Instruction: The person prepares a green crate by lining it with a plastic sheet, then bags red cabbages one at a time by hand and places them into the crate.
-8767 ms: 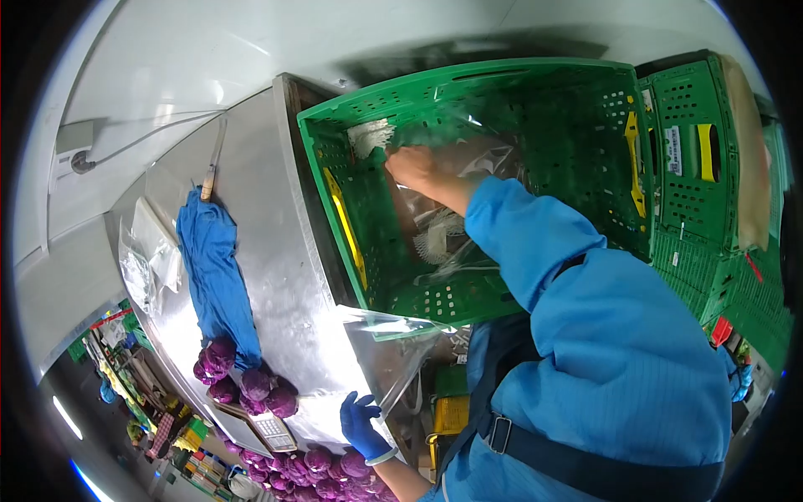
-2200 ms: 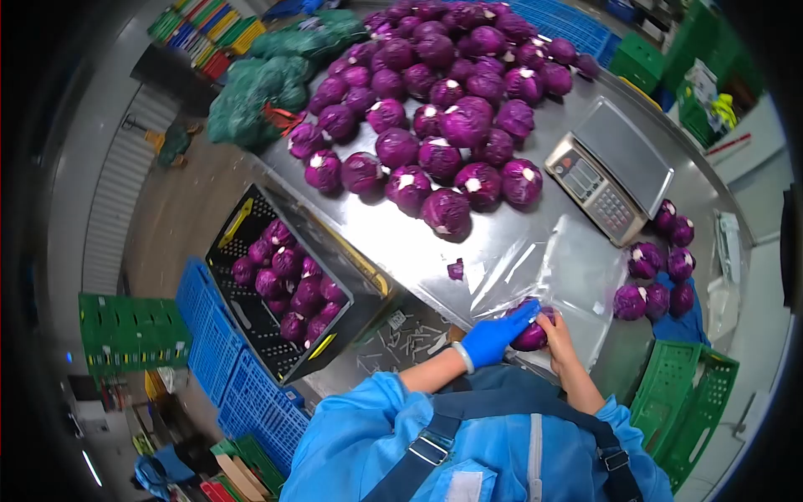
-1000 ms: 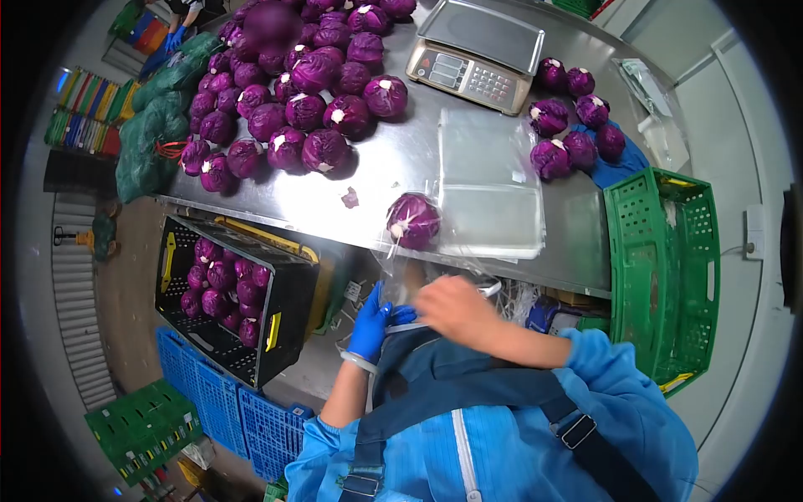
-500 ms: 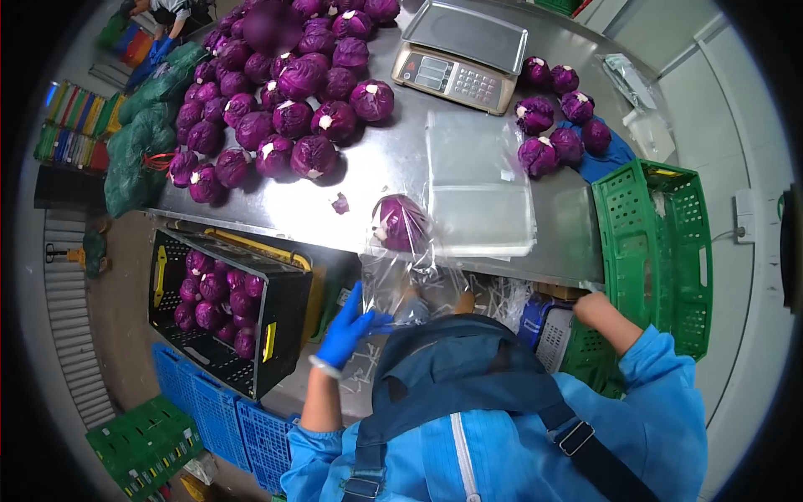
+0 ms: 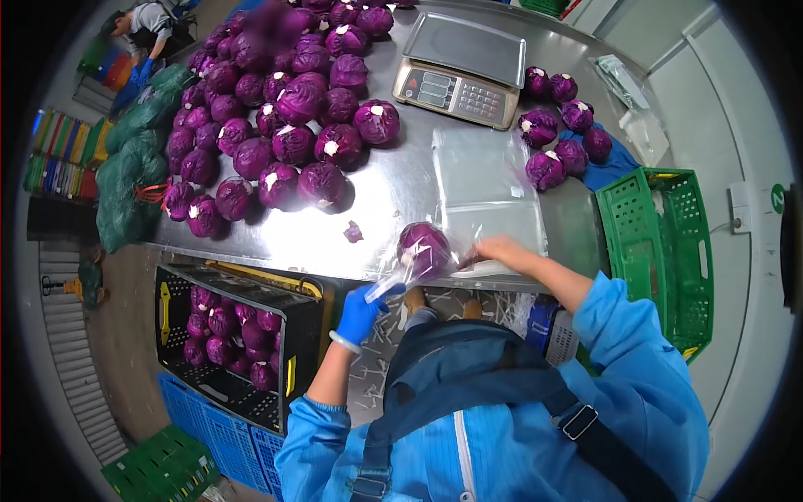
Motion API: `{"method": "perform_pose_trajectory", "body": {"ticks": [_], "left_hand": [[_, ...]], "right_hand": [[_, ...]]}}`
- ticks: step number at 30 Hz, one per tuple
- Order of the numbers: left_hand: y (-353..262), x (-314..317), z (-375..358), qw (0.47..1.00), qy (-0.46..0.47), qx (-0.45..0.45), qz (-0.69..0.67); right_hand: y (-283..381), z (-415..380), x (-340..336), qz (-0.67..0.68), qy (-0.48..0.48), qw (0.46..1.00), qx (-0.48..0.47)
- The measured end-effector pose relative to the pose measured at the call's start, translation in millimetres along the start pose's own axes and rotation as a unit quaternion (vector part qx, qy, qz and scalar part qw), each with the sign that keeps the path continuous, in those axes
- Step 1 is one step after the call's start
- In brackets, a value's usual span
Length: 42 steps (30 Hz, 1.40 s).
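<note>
The gloved left hand [image 5: 360, 315] is closed on the gathered end of a clear bag [image 5: 386, 287] at the near edge of the metal desk [image 5: 393, 180]. Inside the bag, a red cabbage [image 5: 424, 249] rests on the desk. The bare right hand [image 5: 502, 250] is at the bag's other side, fingers bent; it seems to touch the plastic, but glare and blur mean I cannot tell whether it grips.

Below the desk to the left, a black crate [image 5: 303, 336] holds more cabbages [image 5: 224, 321]; a green crate [image 5: 640, 213] stands to the right. A torn leaf [image 5: 353, 232] lies left of the bagged cabbage, and flat clear bags [image 5: 489, 201] lie just beyond it to the right.

Farther back are a large cabbage pile [image 5: 301, 100], a scale [image 5: 460, 67], and a small cabbage group [image 5: 571, 157] beside and partly on a blue cloth [image 5: 615, 163]. At the far left, another person [image 5: 150, 29] bends forward beyond green net sacks [image 5: 125, 192].
</note>
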<state>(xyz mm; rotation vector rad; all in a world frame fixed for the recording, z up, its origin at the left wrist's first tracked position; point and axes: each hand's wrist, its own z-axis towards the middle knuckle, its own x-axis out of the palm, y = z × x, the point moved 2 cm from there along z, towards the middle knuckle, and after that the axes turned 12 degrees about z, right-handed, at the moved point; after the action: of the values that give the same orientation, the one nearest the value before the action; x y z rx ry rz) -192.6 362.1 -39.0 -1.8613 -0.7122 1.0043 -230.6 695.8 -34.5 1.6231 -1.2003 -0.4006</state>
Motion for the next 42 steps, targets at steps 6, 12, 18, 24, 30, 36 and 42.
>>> {"method": "perform_pose_trajectory", "body": {"ticks": [6, 12, 18, 24, 30, 36, 42], "left_hand": [[59.9, 12.5, 59.7, 0.911, -0.007, -0.228, -0.345], [45.2, 17.8, 66.9, 0.846, 0.019, -0.27, -0.459], [108.3, 6.8, 66.6, 0.893, -0.099, -0.269, -0.347], [13.8, 23.4, 107.8, 0.998, -0.012, -0.043, 0.037], [24.3, 39.8, 149.5, 0.839, 0.129, -0.274, -0.452], [-148.3, 90.8, 183.8, 0.967, 0.044, -0.127, -0.215], [-297.3, 217.8, 201.7, 0.943, 0.239, 0.149, -0.178]], "right_hand": [[-25.0, 45.6, -11.1, 0.152, -0.237, 0.957, 0.078], [63.4, 38.9, 64.7, -0.538, -0.142, 0.75, -0.357], [29.4, 97.6, 58.5, -0.572, 0.063, 0.808, -0.124], [6.0, 104.1, 22.6, -0.472, 0.05, 0.859, -0.19], [-13.0, 88.2, -33.4, 0.051, -0.073, 0.992, 0.092], [54.4, -57.1, -90.7, 0.459, -0.149, 0.87, -0.096], [57.6, -210.9, -195.7, 0.544, -0.231, 0.742, -0.316]]}}
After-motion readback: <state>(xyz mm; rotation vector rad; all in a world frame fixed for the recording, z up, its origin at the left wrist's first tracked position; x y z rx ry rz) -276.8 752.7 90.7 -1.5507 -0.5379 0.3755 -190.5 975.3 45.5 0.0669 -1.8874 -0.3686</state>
